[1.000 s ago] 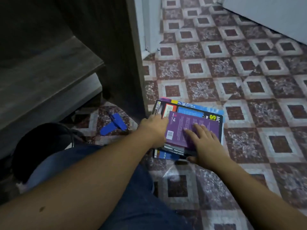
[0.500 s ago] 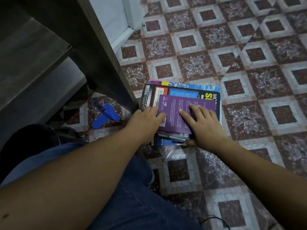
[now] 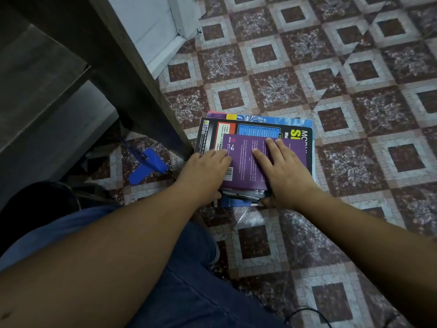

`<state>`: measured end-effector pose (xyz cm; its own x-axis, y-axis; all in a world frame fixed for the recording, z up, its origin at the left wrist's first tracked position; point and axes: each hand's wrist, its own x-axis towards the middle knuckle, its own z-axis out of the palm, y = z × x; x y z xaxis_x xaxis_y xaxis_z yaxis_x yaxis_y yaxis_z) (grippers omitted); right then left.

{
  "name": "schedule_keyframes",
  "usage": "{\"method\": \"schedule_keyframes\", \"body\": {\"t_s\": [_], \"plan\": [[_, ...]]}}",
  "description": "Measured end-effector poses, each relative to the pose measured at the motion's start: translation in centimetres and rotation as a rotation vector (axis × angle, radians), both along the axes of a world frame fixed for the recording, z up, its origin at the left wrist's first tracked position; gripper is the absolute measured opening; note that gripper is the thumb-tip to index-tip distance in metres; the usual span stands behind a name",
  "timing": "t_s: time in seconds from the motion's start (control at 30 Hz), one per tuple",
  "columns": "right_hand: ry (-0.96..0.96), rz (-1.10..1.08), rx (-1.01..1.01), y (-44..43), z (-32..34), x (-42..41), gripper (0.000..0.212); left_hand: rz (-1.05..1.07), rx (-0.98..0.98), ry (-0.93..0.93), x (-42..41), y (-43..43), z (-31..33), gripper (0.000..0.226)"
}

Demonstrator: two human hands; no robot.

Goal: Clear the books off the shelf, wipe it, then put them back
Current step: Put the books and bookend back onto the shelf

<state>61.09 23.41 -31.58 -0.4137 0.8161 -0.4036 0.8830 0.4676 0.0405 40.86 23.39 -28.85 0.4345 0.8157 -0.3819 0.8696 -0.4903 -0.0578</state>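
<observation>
Books (image 3: 255, 147) stacked on floor (image 3: 354, 91); left hand (image 3: 205, 169), right hand (image 3: 286, 171) grip clamped on stack's near edge.

Home interior, likely living room or bedroom corner. Patterned floor tiles (image 3: 279, 88), maroon and grey squares, spread beyond and to right of hands. Dark wooden shelf unit (image 3: 47, 74) stands left of left hand (image 3: 205, 169), its upright post meeting floor. Pale door frame (image 3: 163, 39) beyond it. Stack of books (image 3: 260, 131) lies on floor under both hands. Blue plastic object (image 3: 147, 165) lies under shelf, left of left hand.
</observation>
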Motion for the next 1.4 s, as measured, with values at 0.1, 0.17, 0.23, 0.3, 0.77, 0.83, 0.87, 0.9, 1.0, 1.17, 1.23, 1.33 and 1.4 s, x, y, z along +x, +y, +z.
{"method": "schedule_keyframes", "body": {"t_s": [0.1, 0.17, 0.23, 0.3, 0.77, 0.83, 0.87, 0.9, 1.0, 1.17, 1.23, 1.33, 1.4], "plan": [[0.011, 0.010, -0.010, 0.6, 0.8, 0.2, 0.126, -0.004, 0.008, -0.014, 0.0, 0.0, -0.1, 0.083], [0.032, 0.021, 0.004, 1.2, 1.2, 0.3, 0.121, -0.002, 0.010, -0.024, 0.0, 0.0, -0.1, 0.082], [-0.004, 0.050, 0.012, 1.5, 1.6, 0.0, 0.118, 0.007, 0.006, -0.030, 0.1, 0.0, 0.0, 0.081], [-0.076, 0.083, 0.011, 1.6, 1.7, -0.7, 0.118, 0.018, 0.001, -0.046, 0.1, 0.0, 0.1, 0.081], [0.075, 0.171, -0.005, 5.0, 5.2, 0.2, 0.070, 0.121, 0.254, -0.199, 0.9, 1.2, 0.5, 0.049], [0.070, 0.086, -0.018, 4.2, 4.9, 0.6, 0.077, 0.106, 0.250, -0.243, 1.0, 1.3, 0.4, 0.046], [0.085, 0.025, -0.023, 3.7, 4.7, 0.7, 0.077, 0.099, 0.263, -0.277, 1.0, 1.3, 0.4, 0.045], [0.124, -0.036, -0.020, 3.3, 4.7, 0.8, 0.071, 0.092, 0.300, -0.308, 1.0, 1.4, 0.4, 0.042], [0.209, -0.124, 0.121, 3.4, 6.0, 0.8, 0.052, 0.092, 0.511, -0.310, 1.1, 2.1, 0.7, 0.025], [0.272, -0.040, 0.220, 3.1, 9.5, -1.2, 0.041, 0.044, 0.643, -0.309, 0.6, 3.0, 3.4, 0.020], [0.348, -0.018, 0.265, 2.9, 9.5, -1.9, 0.040, 0.090, 0.489, -0.325, 0.2, 2.8, 4.8, 0.021], [0.636, -0.268, 0.350, 1.9, 7.1, -2.2, 0.061, 0.257, 0.311, -0.210, -0.8, 2.6, 5.9, 0.024], [0.753, -0.591, 0.268, 0.4, 5.3, -2.2, 0.099, 0.327, 0.301, -0.162, -1.7, 2.5, 6.3, 0.028]]}}
